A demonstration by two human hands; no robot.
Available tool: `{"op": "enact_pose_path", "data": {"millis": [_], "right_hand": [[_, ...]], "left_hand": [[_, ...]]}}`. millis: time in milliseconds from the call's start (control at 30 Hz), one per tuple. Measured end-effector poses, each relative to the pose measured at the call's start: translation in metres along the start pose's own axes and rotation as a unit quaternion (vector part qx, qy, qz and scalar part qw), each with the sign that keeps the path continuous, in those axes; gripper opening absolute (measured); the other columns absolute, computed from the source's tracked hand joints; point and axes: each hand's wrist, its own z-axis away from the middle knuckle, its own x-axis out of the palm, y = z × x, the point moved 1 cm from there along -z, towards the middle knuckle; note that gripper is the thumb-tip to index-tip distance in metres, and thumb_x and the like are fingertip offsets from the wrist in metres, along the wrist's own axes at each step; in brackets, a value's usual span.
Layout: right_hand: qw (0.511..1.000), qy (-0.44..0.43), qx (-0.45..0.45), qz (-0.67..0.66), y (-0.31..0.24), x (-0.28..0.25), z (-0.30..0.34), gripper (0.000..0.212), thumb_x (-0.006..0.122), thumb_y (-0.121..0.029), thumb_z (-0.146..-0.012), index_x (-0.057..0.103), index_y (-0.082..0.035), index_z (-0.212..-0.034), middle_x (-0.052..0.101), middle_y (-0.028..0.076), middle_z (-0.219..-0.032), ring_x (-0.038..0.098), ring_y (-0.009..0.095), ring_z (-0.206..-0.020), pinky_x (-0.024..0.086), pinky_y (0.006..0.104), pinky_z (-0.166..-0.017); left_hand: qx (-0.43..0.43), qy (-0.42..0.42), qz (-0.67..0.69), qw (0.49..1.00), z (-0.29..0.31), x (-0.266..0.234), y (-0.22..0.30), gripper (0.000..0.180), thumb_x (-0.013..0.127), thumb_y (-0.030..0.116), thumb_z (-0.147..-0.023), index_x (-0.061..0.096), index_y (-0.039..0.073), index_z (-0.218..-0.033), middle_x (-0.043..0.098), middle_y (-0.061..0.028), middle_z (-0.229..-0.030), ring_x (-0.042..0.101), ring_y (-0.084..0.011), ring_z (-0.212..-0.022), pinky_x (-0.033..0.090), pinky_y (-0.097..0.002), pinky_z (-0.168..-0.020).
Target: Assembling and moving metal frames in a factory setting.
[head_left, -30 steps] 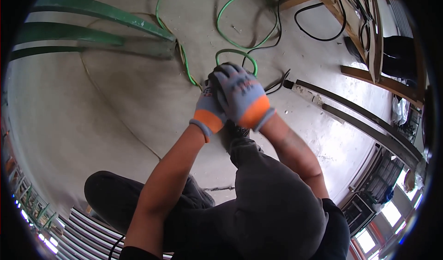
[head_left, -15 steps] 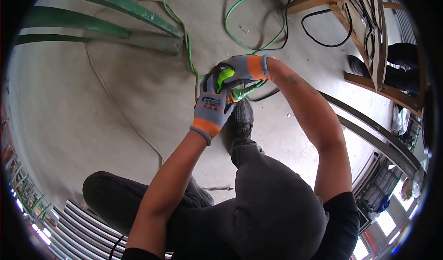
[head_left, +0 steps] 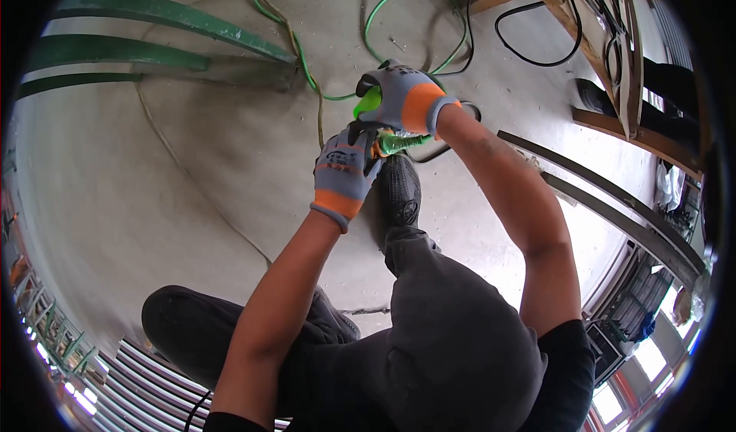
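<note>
Both my hands wear grey gloves with orange cuffs and are close together above my dark shoe [head_left: 401, 190]. My right hand [head_left: 399, 95] is curled over a smooth bright green piece [head_left: 367, 104], whose kind I cannot make out. Just below it, my left hand [head_left: 342, 170] is closed at the orange end of a green-wrapped, handle-like piece [head_left: 402, 143]. That piece points right under my right wrist, and the gloves hide much of it. Whether the two green parts are joined does not show.
A green hose [head_left: 308, 68] and a black cable [head_left: 469, 41] loop over the concrete floor. Green metal legs [head_left: 169, 18] stand at far left. A wooden frame [head_left: 632, 72] with hung cables is at far right, a person's dark legs behind it. Long metal bars [head_left: 613, 194] lie at right.
My right hand has risen and turned over the bright green piece, drawing slightly away from my left hand. My left hand has shifted a little left and up; more of the green-wrapped piece's orange end shows.
</note>
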Motion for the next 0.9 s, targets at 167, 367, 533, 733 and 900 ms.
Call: {"op": "enact_pose_path", "data": {"millis": [167, 367, 533, 733, 900], "right_hand": [[0.998, 0.023, 0.002, 0.051, -0.012, -0.015, 0.017, 0.062, 0.074, -0.051, -0.07, 0.069, -0.003, -0.108, 0.068, 0.021, -0.101, 0.068, 0.035, -0.094, 0.054, 0.0396, -0.083], [0.998, 0.027, 0.047, -0.036, -0.004, -0.022, 0.027, 0.066, 0.081, -0.043, -0.067, 0.062, -0.006, -0.118, 0.066, 0.02, -0.101, 0.066, 0.034, -0.095, 0.053, 0.0405, -0.085], [0.967, 0.203, -0.092, 0.121, -0.054, -0.008, 0.068, 0.058, 0.078, -0.032, -0.065, 0.061, -0.005, -0.114, 0.056, 0.021, -0.113, 0.053, 0.038, -0.11, 0.045, 0.0447, -0.098], [0.91, 0.291, -0.186, 0.228, -0.049, 0.022, 0.085, 0.061, 0.075, -0.025, -0.066, 0.06, -0.005, -0.121, 0.053, 0.02, -0.12, 0.049, 0.038, -0.116, 0.038, 0.0501, -0.104], [0.945, 0.254, -0.156, 0.136, -0.026, 0.018, 0.096, 0.077, 0.078, -0.025, -0.062, 0.052, -0.006, -0.132, 0.053, 0.018, -0.12, 0.05, 0.036, -0.115, 0.037, 0.0499, -0.105]], "left_hand": [[0.017, -0.041, -0.009, 0.999, -0.004, -0.002, -0.011, 0.042, 0.076, 0.022, -0.079, 0.062, 0.007, -0.115, 0.064, -0.0151, -0.113, 0.062, -0.0367, -0.099, 0.051, -0.0439, -0.087], [0.053, 0.017, -0.025, 0.998, -0.013, -0.013, -0.009, 0.045, 0.077, 0.022, -0.077, 0.059, 0.007, -0.115, 0.064, -0.0133, -0.106, 0.063, -0.0349, -0.096, 0.052, -0.0427, -0.081], [-0.026, -0.044, 0.007, 0.999, -0.023, -0.018, -0.016, 0.03, 0.074, 0.02, -0.077, 0.06, 0.008, -0.1, 0.064, -0.0132, -0.102, 0.066, -0.0334, -0.087, 0.053, -0.0422, -0.073], [-0.076, -0.035, 0.13, 0.988, -0.031, -0.026, -0.03, 0.033, 0.076, 0.018, -0.076, 0.058, 0.005, -0.1, 0.066, -0.0145, -0.099, 0.067, -0.0308, -0.082, 0.053, -0.0387, -0.069], [-0.145, 0.015, 0.295, 0.944, -0.021, -0.028, -0.043, 0.046, 0.086, 0.014, -0.072, 0.057, 0.003, -0.105, 0.063, -0.0062, -0.09, 0.059, -0.0147, -0.081, 0.052, -0.0304, -0.075]]}}
